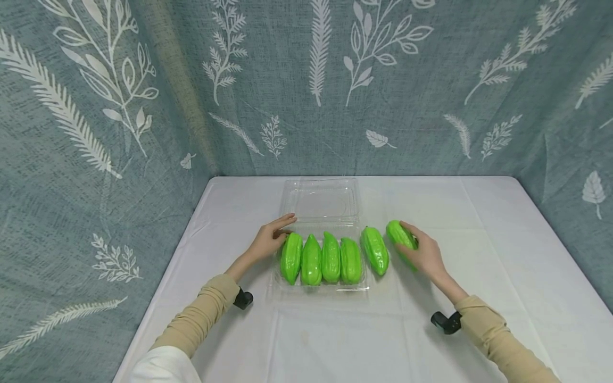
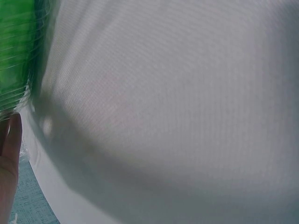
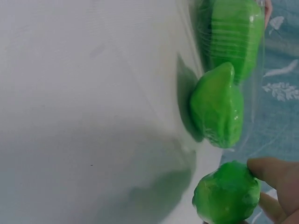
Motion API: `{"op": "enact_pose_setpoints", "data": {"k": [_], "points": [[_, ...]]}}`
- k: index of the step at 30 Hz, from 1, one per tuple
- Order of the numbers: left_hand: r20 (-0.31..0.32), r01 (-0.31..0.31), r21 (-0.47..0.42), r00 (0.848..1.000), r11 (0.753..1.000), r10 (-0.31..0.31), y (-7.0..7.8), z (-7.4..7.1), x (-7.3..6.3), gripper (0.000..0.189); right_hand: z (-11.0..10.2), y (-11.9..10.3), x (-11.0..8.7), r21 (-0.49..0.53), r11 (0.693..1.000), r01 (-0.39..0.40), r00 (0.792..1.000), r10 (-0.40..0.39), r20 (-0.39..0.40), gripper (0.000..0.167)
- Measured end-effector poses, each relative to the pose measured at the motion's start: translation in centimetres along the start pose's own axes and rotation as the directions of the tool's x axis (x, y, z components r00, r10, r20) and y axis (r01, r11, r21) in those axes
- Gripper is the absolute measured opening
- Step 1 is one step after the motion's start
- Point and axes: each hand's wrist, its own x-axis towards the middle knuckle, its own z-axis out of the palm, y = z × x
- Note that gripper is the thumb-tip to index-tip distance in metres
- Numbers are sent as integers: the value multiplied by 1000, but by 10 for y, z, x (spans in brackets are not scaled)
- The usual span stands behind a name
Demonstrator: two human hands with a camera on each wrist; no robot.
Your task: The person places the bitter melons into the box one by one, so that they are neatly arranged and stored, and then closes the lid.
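A clear plastic clamshell box (image 1: 335, 287) lies with its lid (image 1: 320, 199) folded back, away from the person. Four would be several: several ridged, bright green bitter melons (image 1: 312, 260) sit side by side in its base. My left hand (image 1: 265, 242) is at the box's far left corner, its fingers fairly straight and touching the edge. In the left wrist view a finger (image 2: 13, 137) meets the ribbed wall. Just right of the box lies another bitter melon (image 1: 375, 250). Beyond it, my right hand (image 1: 423, 254) grips a bitter melon (image 3: 226, 193) between thumb and fingers; whether it touches the table cannot be told.
A white cloth covers the table (image 1: 335, 340). Grey-green curtains (image 1: 297, 133) with white leaf prints stand behind and at both sides. Each wrist carries a black camera, such as the right one (image 1: 446, 322).
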Motion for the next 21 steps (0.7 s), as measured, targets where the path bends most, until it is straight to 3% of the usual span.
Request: {"op": "enact_pose_setpoints", "data": {"k": [21], "points": [[0, 6, -16, 1000, 1000, -6, 1, 0, -1, 47, -2, -20, -2, 149, 988, 29, 995, -15, -95, 58]]}}
